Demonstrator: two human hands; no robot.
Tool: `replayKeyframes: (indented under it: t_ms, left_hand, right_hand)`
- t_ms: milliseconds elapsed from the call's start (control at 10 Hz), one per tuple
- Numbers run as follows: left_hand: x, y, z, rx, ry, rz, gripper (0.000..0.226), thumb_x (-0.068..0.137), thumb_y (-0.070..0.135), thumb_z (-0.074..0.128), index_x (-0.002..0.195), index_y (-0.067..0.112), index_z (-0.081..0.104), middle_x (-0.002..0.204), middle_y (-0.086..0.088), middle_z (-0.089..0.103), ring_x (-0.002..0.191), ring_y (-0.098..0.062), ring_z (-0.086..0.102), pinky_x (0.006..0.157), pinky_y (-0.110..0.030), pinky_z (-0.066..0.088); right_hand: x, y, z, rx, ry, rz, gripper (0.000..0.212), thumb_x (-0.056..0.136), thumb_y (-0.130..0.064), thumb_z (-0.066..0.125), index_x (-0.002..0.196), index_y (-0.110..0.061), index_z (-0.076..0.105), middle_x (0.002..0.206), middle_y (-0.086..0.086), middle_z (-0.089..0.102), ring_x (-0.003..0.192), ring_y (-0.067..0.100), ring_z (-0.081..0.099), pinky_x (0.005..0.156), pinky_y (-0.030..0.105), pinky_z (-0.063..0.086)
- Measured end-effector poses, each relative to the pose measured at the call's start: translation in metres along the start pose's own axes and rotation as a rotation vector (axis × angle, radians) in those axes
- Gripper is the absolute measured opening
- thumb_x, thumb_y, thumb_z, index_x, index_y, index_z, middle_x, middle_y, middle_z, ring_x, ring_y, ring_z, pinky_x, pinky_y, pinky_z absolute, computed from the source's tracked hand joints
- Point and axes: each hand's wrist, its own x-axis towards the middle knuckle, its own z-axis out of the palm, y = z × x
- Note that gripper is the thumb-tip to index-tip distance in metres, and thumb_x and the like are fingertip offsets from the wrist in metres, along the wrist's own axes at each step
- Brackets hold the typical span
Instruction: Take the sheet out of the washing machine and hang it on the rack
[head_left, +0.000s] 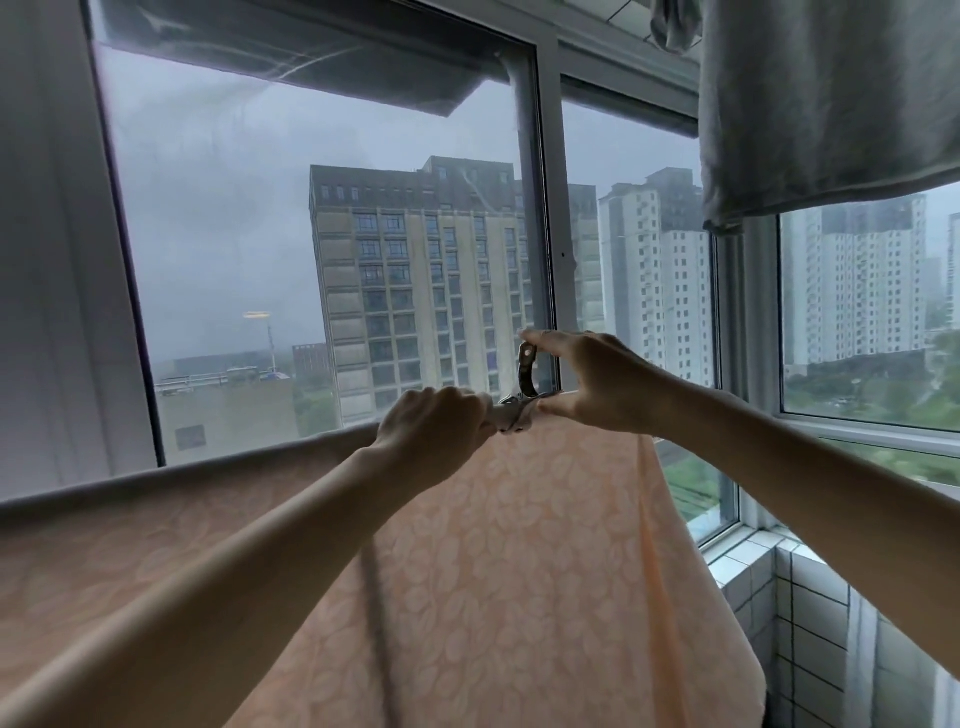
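Both hands (436, 423) (597, 382) pinch, seemingly, a metal clip (525, 387) onto patterned peach sheet (519, 561).

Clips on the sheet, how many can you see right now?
1: a metal clip at the sheet's top right end, between the left hand and right hand. Others may be hidden.

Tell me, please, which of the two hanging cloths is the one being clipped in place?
The peach sheet with the leaf pattern, low under both hands, gets the metal clip. The grey cloth hangs untouched, high at right.
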Motion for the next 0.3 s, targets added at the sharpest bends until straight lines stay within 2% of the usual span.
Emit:
replayKeyframes:
  t_ms: [100,200,300]
  left_hand:
    - [-0.008,-0.005,-0.011,-0.030,-0.025,-0.025,0.025,0.097,0.042,0.049,0.105,0.021,0.061,0.096,0.003,0.068,0.083,-0.018,0.065,0.073,-0.033,0.050]
    - [-0.025,-0.015,-0.024,-0.037,-0.042,-0.076,0.026,0.097,0.044,0.048,0.097,0.022,0.061,0.091,0.006,0.063,0.080,-0.016,0.063,0.068,-0.030,0.045]
    - [-0.054,-0.029,-0.041,-0.026,-0.027,-0.105,0.026,0.098,0.040,0.048,0.100,0.019,0.063,0.096,0.004,0.061,0.090,-0.017,0.059,0.069,-0.029,0.042]
  right_hand:
    - [-0.008,-0.011,-0.004,-0.063,0.062,-0.053,0.072,0.084,-0.020,0.072,0.145,-0.014,0.036,0.149,0.006,0.040,0.137,0.018,0.038,0.107,0.020,0.027]
    - [-0.021,-0.023,-0.008,-0.109,0.127,-0.105,0.057,0.088,-0.020,0.066,0.140,-0.014,0.044,0.146,0.004,0.044,0.135,0.017,0.039,0.112,0.028,0.030]
    - [-0.035,-0.045,-0.007,-0.063,0.169,-0.122,0.048,0.088,-0.020,0.064,0.133,-0.012,0.051,0.138,0.005,0.052,0.128,0.018,0.046,0.107,0.036,0.040]
